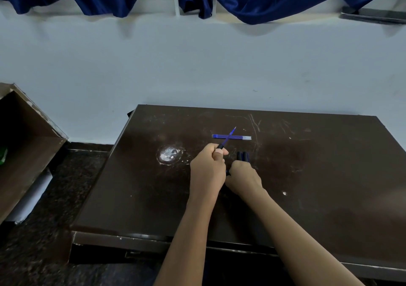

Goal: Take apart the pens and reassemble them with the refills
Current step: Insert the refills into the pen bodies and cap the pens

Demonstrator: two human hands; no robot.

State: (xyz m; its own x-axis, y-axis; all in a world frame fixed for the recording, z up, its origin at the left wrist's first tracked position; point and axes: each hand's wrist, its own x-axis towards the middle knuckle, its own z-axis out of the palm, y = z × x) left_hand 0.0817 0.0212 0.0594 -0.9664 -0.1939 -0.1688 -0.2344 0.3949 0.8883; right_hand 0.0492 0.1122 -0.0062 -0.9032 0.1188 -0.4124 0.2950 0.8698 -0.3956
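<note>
Blue refill (227,139) in left fist (207,169) — right fist (245,175) just beside

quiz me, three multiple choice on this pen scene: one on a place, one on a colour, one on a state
1. Where do the loose refills lie?
A on the table
B in the box at left
C on the floor
2. What colour are they?
A red
B blue
C green
3. What is the left hand doing?
A lying flat
B hanging empty
C gripping a pen

Answers:
1 A, they rest side by side on the dark tabletop.
2 B, their tubes show blue.
3 C, its fingers curl round the pen, whose refill sticks out.
</note>
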